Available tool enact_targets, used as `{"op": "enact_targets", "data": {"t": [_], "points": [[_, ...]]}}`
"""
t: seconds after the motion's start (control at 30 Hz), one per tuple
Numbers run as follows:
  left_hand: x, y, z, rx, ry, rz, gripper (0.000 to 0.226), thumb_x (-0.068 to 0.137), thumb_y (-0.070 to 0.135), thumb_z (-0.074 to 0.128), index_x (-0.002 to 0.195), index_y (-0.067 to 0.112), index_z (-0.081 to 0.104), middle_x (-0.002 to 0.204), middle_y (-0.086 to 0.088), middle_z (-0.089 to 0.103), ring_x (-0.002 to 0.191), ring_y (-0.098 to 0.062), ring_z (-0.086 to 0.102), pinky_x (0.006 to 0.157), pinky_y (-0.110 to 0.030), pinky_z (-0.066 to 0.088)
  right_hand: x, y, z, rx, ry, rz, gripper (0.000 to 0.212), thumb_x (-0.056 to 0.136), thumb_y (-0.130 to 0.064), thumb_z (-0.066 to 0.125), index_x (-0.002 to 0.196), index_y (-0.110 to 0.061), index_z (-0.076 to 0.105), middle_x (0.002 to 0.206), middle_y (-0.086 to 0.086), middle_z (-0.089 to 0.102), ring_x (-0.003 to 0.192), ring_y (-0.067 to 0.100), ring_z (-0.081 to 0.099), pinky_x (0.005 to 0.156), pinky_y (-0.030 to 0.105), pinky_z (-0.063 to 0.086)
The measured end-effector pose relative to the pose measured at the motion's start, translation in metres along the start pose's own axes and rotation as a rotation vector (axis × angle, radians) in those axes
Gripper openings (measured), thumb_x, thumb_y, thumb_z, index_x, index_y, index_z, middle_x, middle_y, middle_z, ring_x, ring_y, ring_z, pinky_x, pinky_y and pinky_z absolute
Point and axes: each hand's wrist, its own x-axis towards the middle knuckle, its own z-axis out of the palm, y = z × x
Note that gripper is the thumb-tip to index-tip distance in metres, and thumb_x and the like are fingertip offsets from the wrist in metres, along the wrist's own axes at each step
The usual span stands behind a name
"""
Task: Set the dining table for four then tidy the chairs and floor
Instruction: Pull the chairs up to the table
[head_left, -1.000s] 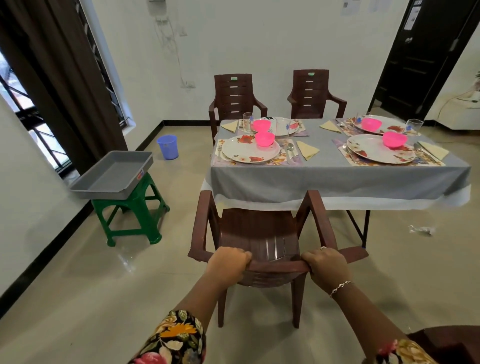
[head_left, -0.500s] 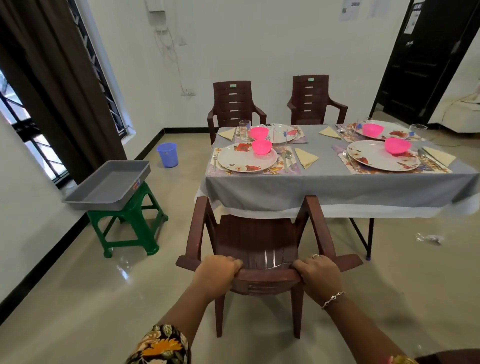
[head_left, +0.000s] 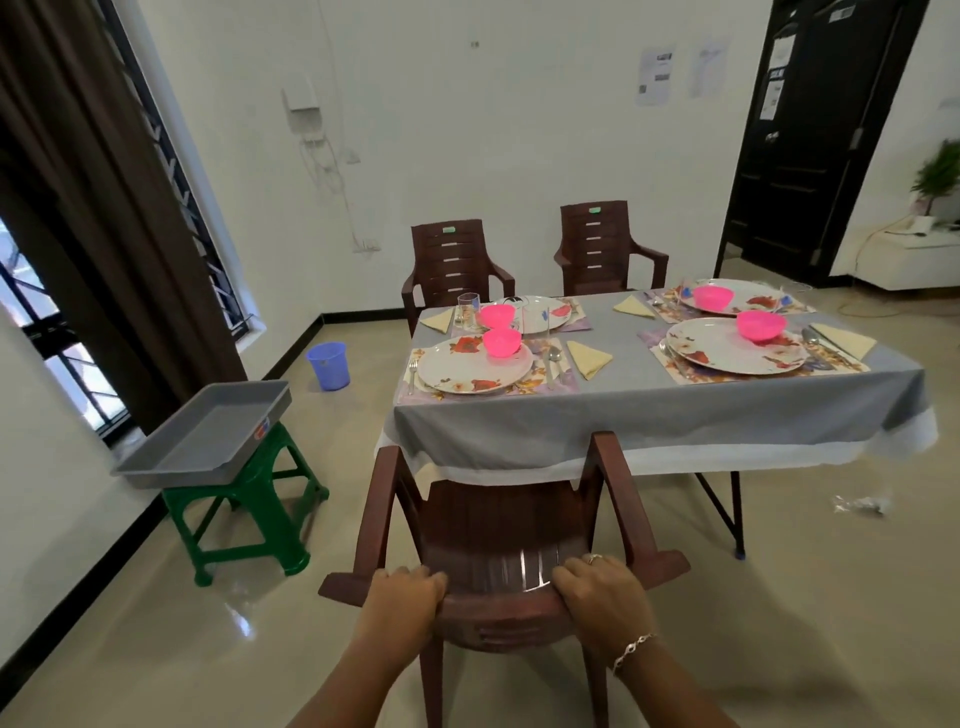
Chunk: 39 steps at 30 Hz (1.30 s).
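chair (head_left: 498, 525) now further under table (head_left: 649, 415)

Home dining room, laid table (head_left: 649, 410), chairs (head_left: 452, 260)

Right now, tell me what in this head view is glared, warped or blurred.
Head view: window light glares off the floor beside the green stool; a bright streak shines on the chair back between the left hand and right hand; wide-angle distortion tilts the door and curtain; the plant at the right edge is smeared.
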Motion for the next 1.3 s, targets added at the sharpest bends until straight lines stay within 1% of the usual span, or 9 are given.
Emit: {"op": "enact_targets", "data": {"t": [0.13,0.23,0.33,0.43,0.53,0.63,0.83,1.07,1.3], "points": [[-0.018,0.014,-0.011,0.044,-0.025,-0.129,0.038,0.091,0.02,0.044,0.129,0.017,0.04,0.127,-0.006,0.052,0.119,-0.028,0.047,0.101,-0.04,0.031,-0.005,-0.006,-0.01,0.005,0.004,0.071,0.028,0.068,-0.017,0.04,0.074,-0.018,0.068,0.07,0.0,0.063,0.062,0.02,0.062,0.051,0.027,0.052],[-0.046,0.031,-0.009,0.066,0.017,-0.128,0.067,0.092,0.032,0.048,0.148,0.014,0.016,0.148,-0.014,0.03,0.137,-0.031,0.027,0.115,-0.046,0.014,-0.024,-0.012,-0.027,-0.043,-0.026,0.138,0.053,0.069,-0.01,0.034,0.109,-0.007,0.067,0.105,0.015,0.066,0.094,0.032,0.065,0.075,0.037,0.057],[-0.088,0.055,-0.007,0.005,0.07,-0.123,0.074,0.095,0.028,0.047,0.151,0.014,0.001,0.157,-0.016,0.006,0.145,-0.031,0.006,0.117,-0.044,0.006,-0.059,-0.021,-0.05,-0.012,-0.075,0.192,0.06,0.064,-0.001,0.056,0.124,-0.006,0.055,0.119,0.022,0.059,0.108,0.037,0.058,0.085,0.043,0.053],[-0.138,0.087,-0.001,-0.039,0.039,-0.137,0.072,0.096,0.024,0.044,0.151,0.016,-0.001,0.158,-0.016,0.001,0.146,-0.031,0.002,0.118,-0.043,0.005,-0.106,-0.036,-0.078,0.068,-0.163,0.245,0.08,0.048,0.002,0.072,0.123,-0.009,0.046,0.115,0.023,0.061,0.102,0.039,0.062,0.08,0.044,0.054],[-0.192,0.126,0.004,-0.082,-0.006,-0.138,0.075,0.095,0.031,0.047,0.151,0.015,-0.001,0.157,-0.017,0.001,0.145,-0.032,0.004,0.117,-0.044,0.008,-0.162,-0.05,-0.111,0.046,-0.194,0.233,0.056,0.063,-0.005,0.047,0.118,-0.013,0.045,0.111,0.021,0.063,0.095,0.038,0.065,0.074,0.041,0.057],[-0.242,0.173,0.01,-0.122,-0.013,-0.112,0.077,0.095,0.036,0.047,0.151,0.014,-0.001,0.157,-0.017,0.0,0.145,-0.032,0.003,0.117,-0.044,0.008,-0.228,-0.059,-0.141,-0.014,-0.232,0.266,0.054,0.063,-0.01,0.029,0.114,-0.015,0.047,0.108,0.018,0.065,0.092,0.035,0.066,0.07,0.037,0.057],[-0.321,0.263,0.007,-0.111,-0.062,0.01,0.071,0.095,0.038,0.047,0.149,0.012,0.009,0.156,-0.019,0.002,0.145,-0.034,0.003,0.116,-0.048,0.007,-0.355,-0.075,-0.211,-0.012,-0.341,0.324,0.077,0.034,0.0,0.075,0.106,-0.016,0.051,0.104,0.014,0.065,0.084,0.029,0.066,0.065,0.031,0.054],[-0.343,0.373,-0.007,-0.138,-0.046,0.18,0.07,0.095,0.044,0.044,0.148,0.012,0.013,0.156,-0.018,0.005,0.145,-0.033,0.006,0.116,-0.048,0.006,-0.452,-0.043,-0.292,-0.145,-0.416,0.373,0.073,0.032,-0.007,0.076,0.102,-0.016,0.06,0.098,0.009,0.064,0.082,0.027,0.066,0.067,0.029,0.054],[-0.348,0.474,-0.034,-0.119,0.049,0.295,0.066,0.096,0.051,0.036,0.145,0.011,0.021,0.154,-0.017,0.016,0.142,-0.032,0.016,0.115,-0.046,0.014,-0.491,0.012,-0.367,-0.126,-0.36,0.468,0.05,0.05,-0.014,0.079,0.098,-0.012,0.063,0.093,0.01,0.062,0.076,0.029,0.063,0.061,0.034,0.054]]}}
